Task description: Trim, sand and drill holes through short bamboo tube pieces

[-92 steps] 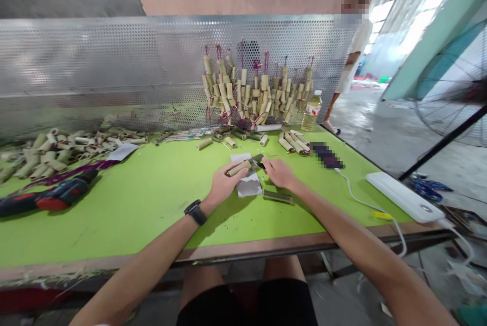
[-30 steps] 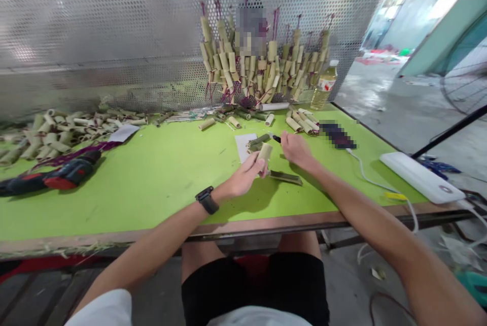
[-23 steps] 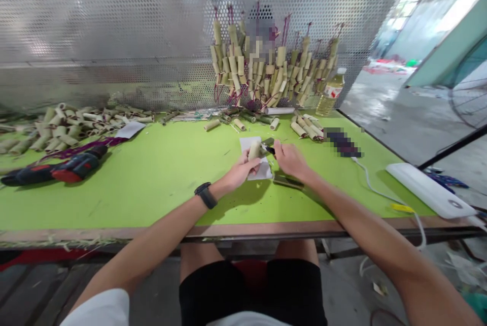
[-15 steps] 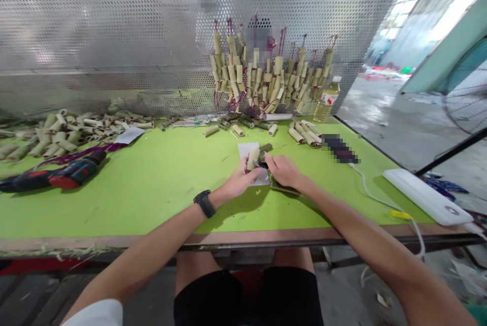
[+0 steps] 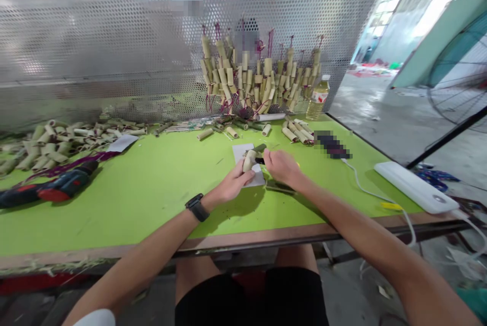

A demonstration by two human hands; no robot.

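My left hand point(image 5: 232, 182), with a dark watch on its wrist, is closed around a short pale bamboo tube point(image 5: 249, 160). The tube is tilted above a sheet of white paper point(image 5: 239, 150). My right hand point(image 5: 282, 167) grips a small black-handled tool point(image 5: 259, 161), with its front end at the tube's right side. The tool's tip is too small to make out. Behind the tube, a darker green bamboo piece point(image 5: 260, 149) shows in part. Under my right hand lies a flat dark piece with a pale edge point(image 5: 279, 187), partly covered.
Cut bamboo tubes point(image 5: 49, 145) are heaped at the left, behind a cordless drill point(image 5: 64, 184). Strung bamboo bundles point(image 5: 262, 79) hang on the perforated metal panel point(image 5: 133, 52). An oil bottle point(image 5: 318, 100), a phone point(image 5: 332, 144) and a white power bank point(image 5: 414, 187) stand or lie at the right.
My view has shifted slightly, so the table things appear further left. The tube has turned a little in my left hand, and my right hand has drawn slightly away from it.
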